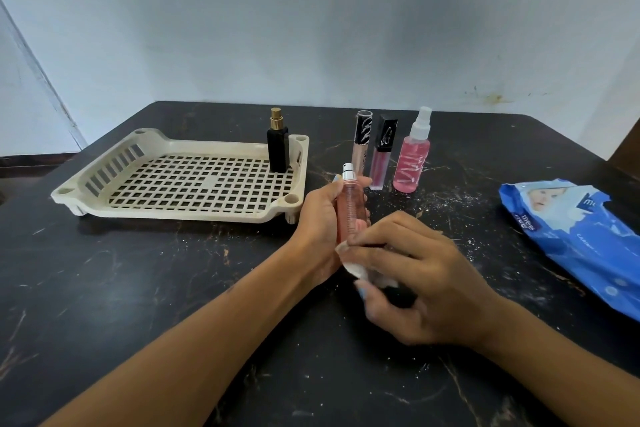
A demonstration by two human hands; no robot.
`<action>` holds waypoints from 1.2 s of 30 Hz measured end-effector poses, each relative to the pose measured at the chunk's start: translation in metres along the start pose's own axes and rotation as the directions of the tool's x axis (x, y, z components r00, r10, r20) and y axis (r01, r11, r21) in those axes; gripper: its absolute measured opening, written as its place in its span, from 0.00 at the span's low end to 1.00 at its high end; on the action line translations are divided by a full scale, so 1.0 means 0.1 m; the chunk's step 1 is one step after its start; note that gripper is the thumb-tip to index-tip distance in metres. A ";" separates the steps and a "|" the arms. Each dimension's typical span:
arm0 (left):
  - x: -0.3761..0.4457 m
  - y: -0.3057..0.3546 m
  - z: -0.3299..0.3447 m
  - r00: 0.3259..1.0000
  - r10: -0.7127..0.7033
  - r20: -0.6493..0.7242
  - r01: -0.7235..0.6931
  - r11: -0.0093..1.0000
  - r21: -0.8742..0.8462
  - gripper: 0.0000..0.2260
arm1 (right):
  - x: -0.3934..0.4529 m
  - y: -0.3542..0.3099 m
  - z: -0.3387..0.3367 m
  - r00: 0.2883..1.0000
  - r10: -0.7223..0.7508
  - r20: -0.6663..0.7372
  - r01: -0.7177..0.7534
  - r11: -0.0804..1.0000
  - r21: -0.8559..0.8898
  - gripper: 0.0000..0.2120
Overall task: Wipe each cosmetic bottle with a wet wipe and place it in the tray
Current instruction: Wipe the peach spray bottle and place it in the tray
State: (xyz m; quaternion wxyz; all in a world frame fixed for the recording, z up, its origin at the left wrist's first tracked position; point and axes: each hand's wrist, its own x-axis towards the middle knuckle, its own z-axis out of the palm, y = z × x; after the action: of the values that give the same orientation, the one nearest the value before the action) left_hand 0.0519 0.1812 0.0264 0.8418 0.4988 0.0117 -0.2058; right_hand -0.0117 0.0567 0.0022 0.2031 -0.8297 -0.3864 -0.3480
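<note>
The peach bottle (pixel 351 208) stands upright in the left hand (pixel 320 218), its grip wrapped round it above the surface (pixel 138 288). The right hand (pixel 415 281) pinches a wipe (pixel 353 265) against the bottle's base. Beside them, the tray (pixel 180 210) holds a black bottle (pixel 278 149).

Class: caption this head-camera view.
Left hand holds a pink spray bottle; right hand wipes it with a wet wipe.

Premises appear domestic: a dark marble-patterned tabletop (pixel 138 288) set against a plain, stained painted wall (pixel 311 28), bearing personal cosmetics, a cream plastic tray (pixel 180 210) and a pack of baby wipes (pixel 571 239).
</note>
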 end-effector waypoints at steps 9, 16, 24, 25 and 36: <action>0.00 0.01 -0.01 1.000 -0.007 -0.009 0.007 1.000 0.005 0.20 | -0.01 0.06 0.02 0.997 -0.076 0.011 0.076 0.995 -0.064 0.05; -0.01 0.02 0.02 1.000 -0.001 -0.018 0.001 1.000 -0.008 0.20 | 0.00 0.03 0.05 0.994 -0.107 -0.017 0.102 0.978 -0.181 0.07; -0.03 0.02 0.01 1.000 -0.011 -0.009 0.011 1.000 0.014 0.21 | 0.02 0.04 0.04 0.997 -0.079 0.005 0.079 0.978 -0.191 0.10; -0.03 0.01 0.02 1.000 -0.001 -0.008 0.001 1.000 0.014 0.21 | 0.01 0.03 0.04 0.997 -0.082 -0.001 0.081 0.978 -0.191 0.09; -0.08 -0.05 0.03 0.977 0.053 0.206 -0.075 0.992 0.105 0.30 | -0.02 0.20 0.07 0.950 0.248 -0.190 -0.263 0.963 -0.061 0.16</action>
State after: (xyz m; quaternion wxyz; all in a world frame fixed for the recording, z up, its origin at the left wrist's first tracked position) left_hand 0.0426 0.1789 0.0256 0.8155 0.5219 -0.1016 -0.2286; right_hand 0.0061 0.0474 -0.0049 0.2448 -0.8457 -0.2403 -0.4088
